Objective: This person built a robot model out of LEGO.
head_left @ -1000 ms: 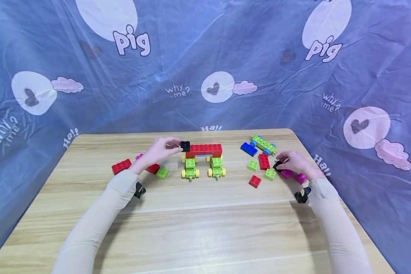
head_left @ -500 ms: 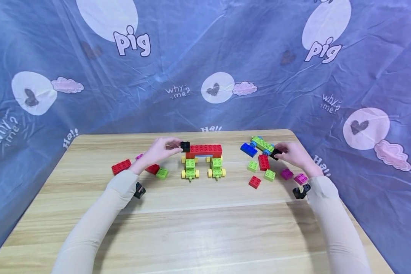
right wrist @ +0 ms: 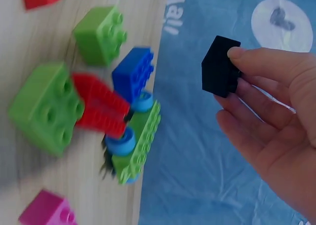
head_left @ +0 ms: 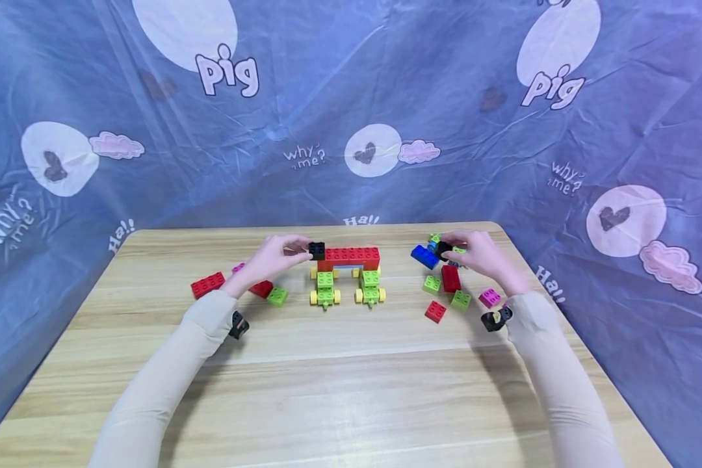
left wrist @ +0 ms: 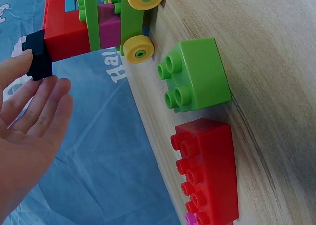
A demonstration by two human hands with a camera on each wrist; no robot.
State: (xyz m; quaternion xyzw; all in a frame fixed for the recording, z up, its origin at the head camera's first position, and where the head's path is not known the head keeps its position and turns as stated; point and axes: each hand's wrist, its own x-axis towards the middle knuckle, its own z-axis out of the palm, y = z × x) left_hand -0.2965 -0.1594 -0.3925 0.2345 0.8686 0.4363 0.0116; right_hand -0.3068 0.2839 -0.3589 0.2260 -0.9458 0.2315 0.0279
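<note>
My left hand [head_left: 279,255] pinches a black toy brick [left wrist: 38,55] between thumb and fingertips. That brick sits right at the left end of the long red brick [head_left: 351,257], which tops a wheeled build of green bricks [head_left: 324,281] with yellow wheels [left wrist: 139,48]. In my right hand [head_left: 474,252], a second black brick [right wrist: 220,66] is pinched between thumb and fingers, raised above the table. From the head view this brick overlaps the green wheeled base [right wrist: 139,138] with blue wheels, partly hiding it.
Beneath my right hand lie a blue brick [head_left: 425,256], a red brick [head_left: 451,278], small green bricks [head_left: 431,283], a small red brick [head_left: 435,311] and a magenta brick [head_left: 489,298]. Near my left forearm are red bricks [head_left: 207,285] and a green brick [left wrist: 202,77]. A printed blue cloth [head_left: 363,195] stands behind the table.
My right hand has lifted its black brick from beside the magenta bricks and carried it left and away, over the green wheeled base. My left hand has stayed in place.
</note>
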